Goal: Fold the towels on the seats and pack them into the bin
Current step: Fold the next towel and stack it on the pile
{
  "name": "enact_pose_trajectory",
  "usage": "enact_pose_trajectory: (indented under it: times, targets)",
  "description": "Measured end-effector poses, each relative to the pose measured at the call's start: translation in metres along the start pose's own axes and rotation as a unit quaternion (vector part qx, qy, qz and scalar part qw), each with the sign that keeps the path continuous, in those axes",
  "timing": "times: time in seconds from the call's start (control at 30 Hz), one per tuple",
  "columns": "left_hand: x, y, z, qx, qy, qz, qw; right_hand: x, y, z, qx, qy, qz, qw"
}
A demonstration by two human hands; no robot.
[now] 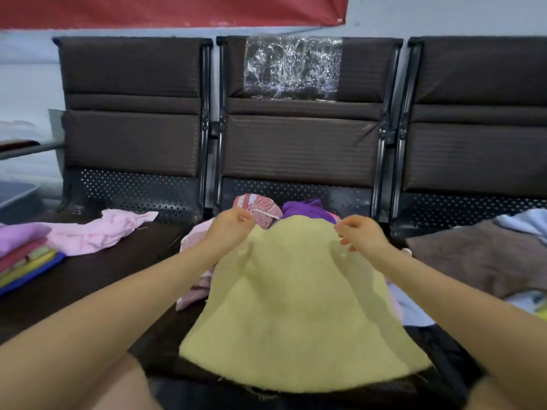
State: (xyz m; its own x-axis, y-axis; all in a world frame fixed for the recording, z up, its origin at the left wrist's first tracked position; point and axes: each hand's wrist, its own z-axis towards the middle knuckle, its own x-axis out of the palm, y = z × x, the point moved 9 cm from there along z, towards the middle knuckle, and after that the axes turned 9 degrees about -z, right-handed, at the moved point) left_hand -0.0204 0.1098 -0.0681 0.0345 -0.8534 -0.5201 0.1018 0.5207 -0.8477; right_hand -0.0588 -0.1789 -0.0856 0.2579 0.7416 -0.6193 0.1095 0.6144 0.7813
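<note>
**Yellow towel held by its far corners over the middle seat**

A row of three dark brown padded seats (299, 143) with perforated black metal backs stands against a pale wall; a red banner (171, 10) hangs across the top at 12 o'clock. A patch of crinkled clear plastic film (291, 68) is stuck on the middle seat's backrest.

At 9 o'clock, on the left seat, lies a crumpled pale pink towel (94, 232), and just beside it at the frame edge a stack of folded towels (22, 258) in lilac, red, green, yellow and blue. At 3 o'clock, on the right seat, a brown plush towel (479, 258) lies spread, with a light blue cloth (524, 221) behind it. On the middle seat, a red-and-white patterned cloth (260, 210) and a purple cloth (307, 208) sit behind the hands, partly hidden; a pink textured towel (195, 279) pokes out at the left.

The large pale yellow terry towel (296, 306) drapes over the middle seat towards 6 o'clock. The left hand (229, 229) pinches its far left corner and the right hand (361, 235) pinches the far right corner, fingers curled on the edge.

A grey container's corner (17, 193) shows at 9 o'clock; its contents cannot be seen.
</note>
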Motion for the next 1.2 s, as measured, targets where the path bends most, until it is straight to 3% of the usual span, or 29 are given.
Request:
enact_pose_trajectory:
  times: [0.1,0.2,0.3,0.43,0.5,0.67,0.83,1.0,1.2]
  targets:
    - [0.023,-0.024,-0.049,0.09,0.083,0.06,0.991,0.025,0.033,-0.051,-0.104,0.117,-0.106,0.982]
    - [0.051,-0.022,-0.097,0.14,0.211,0.13,0.959,0.05,0.043,-0.1,-0.195,0.198,-0.256,0.926]
    - [0.069,-0.007,-0.134,0.168,0.309,0.173,0.92,0.066,0.04,-0.141,-0.244,0.284,-0.264,0.889]
    - [0.079,0.013,-0.165,0.214,0.359,0.205,0.885,0.076,0.025,-0.183,-0.306,0.356,-0.294,0.832]
    - [0.076,0.017,-0.17,0.228,0.353,0.193,0.887,0.081,0.019,-0.191,-0.355,0.331,-0.354,0.799]
    - [0.066,0.013,-0.178,0.268,0.32,0.158,0.895,0.075,0.029,-0.186,-0.371,0.258,-0.268,0.851]
    - [0.07,0.011,-0.176,0.294,0.26,0.252,0.885,0.067,0.028,-0.161,-0.267,0.256,-0.181,0.911]
    - [0.058,-0.002,-0.154,0.283,0.204,0.165,0.923,0.073,0.031,-0.167,-0.292,0.214,-0.283,0.888]
    - [0.049,-0.016,-0.14,0.303,0.184,0.19,0.916,0.048,0.045,-0.147,-0.316,0.152,-0.333,0.875]
